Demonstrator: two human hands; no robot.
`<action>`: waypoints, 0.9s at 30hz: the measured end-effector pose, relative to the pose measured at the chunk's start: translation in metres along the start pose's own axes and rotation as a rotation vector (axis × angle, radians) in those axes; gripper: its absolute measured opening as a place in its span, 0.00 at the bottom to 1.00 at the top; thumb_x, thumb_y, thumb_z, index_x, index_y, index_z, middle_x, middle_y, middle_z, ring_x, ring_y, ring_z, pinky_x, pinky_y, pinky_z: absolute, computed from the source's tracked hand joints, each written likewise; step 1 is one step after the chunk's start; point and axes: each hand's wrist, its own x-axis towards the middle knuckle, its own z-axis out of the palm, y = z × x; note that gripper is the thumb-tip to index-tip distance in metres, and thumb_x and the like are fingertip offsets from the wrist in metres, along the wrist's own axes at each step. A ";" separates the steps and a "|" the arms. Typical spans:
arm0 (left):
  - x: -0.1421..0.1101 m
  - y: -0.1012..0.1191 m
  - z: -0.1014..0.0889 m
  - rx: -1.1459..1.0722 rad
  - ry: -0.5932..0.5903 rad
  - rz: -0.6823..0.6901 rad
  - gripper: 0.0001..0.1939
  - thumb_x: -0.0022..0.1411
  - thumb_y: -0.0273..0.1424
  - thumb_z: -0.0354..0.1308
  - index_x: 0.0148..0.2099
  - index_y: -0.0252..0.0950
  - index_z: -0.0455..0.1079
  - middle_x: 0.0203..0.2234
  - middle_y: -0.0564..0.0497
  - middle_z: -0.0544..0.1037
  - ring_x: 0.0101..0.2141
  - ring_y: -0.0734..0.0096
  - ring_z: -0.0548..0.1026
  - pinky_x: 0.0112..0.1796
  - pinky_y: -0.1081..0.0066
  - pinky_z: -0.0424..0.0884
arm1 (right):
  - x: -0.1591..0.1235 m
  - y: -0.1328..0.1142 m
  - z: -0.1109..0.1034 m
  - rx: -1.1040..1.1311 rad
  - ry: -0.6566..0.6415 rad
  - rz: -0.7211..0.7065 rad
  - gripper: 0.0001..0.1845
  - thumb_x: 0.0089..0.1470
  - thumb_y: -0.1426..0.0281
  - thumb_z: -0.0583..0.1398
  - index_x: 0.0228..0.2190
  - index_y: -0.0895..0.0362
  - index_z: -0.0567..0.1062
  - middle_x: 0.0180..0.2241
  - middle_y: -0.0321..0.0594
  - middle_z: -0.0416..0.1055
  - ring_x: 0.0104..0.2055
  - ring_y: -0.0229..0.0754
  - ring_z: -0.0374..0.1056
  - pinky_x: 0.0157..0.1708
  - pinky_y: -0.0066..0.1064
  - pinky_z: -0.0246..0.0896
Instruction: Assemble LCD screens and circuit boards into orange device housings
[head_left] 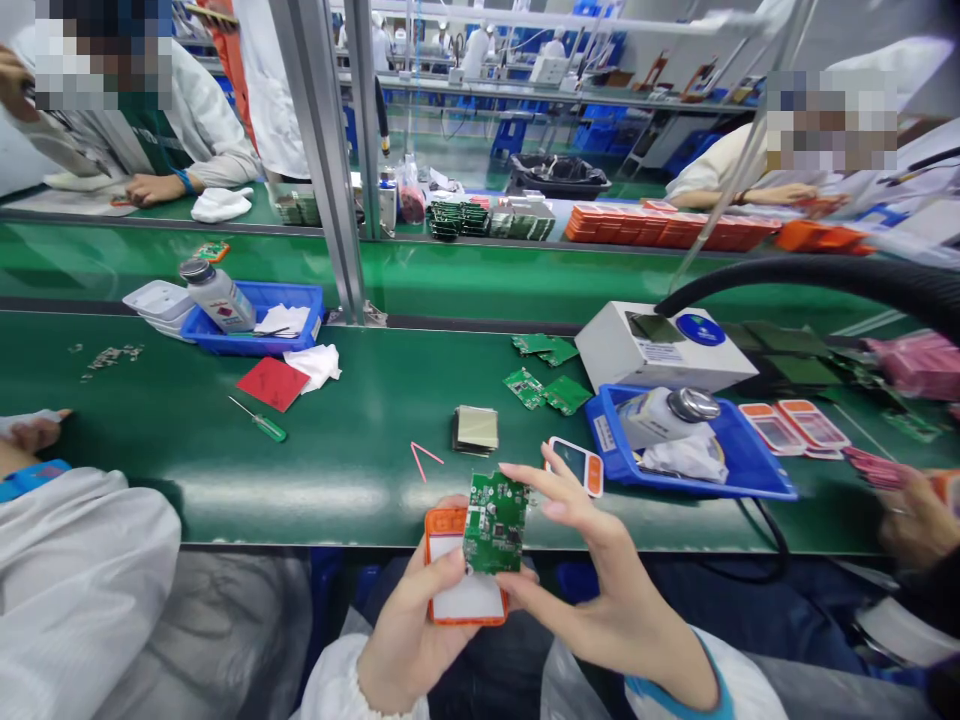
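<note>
My left hand (412, 620) is closed around an orange plastic casing (444, 518) with a white inner face, held over the table's front edge. Above the casing, tilted, is a green circuit board (495, 522). My right hand (600, 590) grips this board by its top and bottom edges, between thumb and fingers. The left thumb lies by the board's lower left corner. Just beyond my hands are a small stack of square grey plates (475, 430) and two thin pink strips (424, 460). A white and orange casing (577, 465) lies behind my right fingers.
Several green boards (551, 375) lie farther back. At right stands a blue tray (750, 487) with a bottle, before a white box (615, 345). Another blue tray (255, 345), a red square (272, 384) and a screwdriver (262, 422) are at left. Co-workers' hands (34, 432) are on both sides.
</note>
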 end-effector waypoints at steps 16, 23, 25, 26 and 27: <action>-0.001 0.002 0.009 0.019 -0.187 -0.034 0.21 0.64 0.36 0.47 0.52 0.30 0.71 0.41 0.39 0.79 0.44 0.53 0.76 0.49 0.55 0.65 | 0.003 -0.013 -0.006 0.025 -0.225 -0.019 0.37 0.50 0.75 0.65 0.56 0.57 0.52 0.54 0.50 0.68 0.58 0.47 0.63 0.66 0.55 0.27; -0.001 0.003 0.012 0.006 -0.203 -0.022 0.19 0.63 0.37 0.50 0.52 0.34 0.71 0.44 0.42 0.77 0.45 0.52 0.75 0.49 0.54 0.65 | 0.003 -0.010 -0.003 -0.056 -0.242 -0.018 0.38 0.51 0.70 0.65 0.57 0.55 0.51 0.53 0.50 0.69 0.58 0.50 0.63 0.65 0.60 0.28; -0.001 0.004 0.013 0.000 -0.209 -0.017 0.19 0.63 0.37 0.49 0.52 0.35 0.71 0.43 0.42 0.78 0.45 0.53 0.75 0.50 0.53 0.64 | 0.002 -0.010 -0.004 -0.060 -0.255 -0.006 0.40 0.51 0.69 0.65 0.58 0.54 0.50 0.53 0.50 0.69 0.57 0.51 0.64 0.64 0.62 0.30; 0.000 0.004 0.013 -0.003 -0.213 -0.016 0.19 0.63 0.36 0.49 0.52 0.35 0.71 0.43 0.42 0.78 0.44 0.54 0.76 0.51 0.53 0.64 | 0.002 -0.010 -0.004 -0.063 -0.264 0.001 0.40 0.52 0.69 0.64 0.59 0.53 0.49 0.53 0.49 0.69 0.57 0.51 0.64 0.64 0.62 0.30; 0.000 0.004 0.013 -0.008 -0.215 -0.017 0.19 0.64 0.36 0.49 0.52 0.35 0.71 0.42 0.42 0.78 0.44 0.55 0.76 0.51 0.53 0.63 | 0.002 -0.010 -0.004 -0.064 -0.273 0.007 0.40 0.52 0.69 0.64 0.59 0.53 0.49 0.54 0.49 0.69 0.57 0.52 0.64 0.64 0.63 0.31</action>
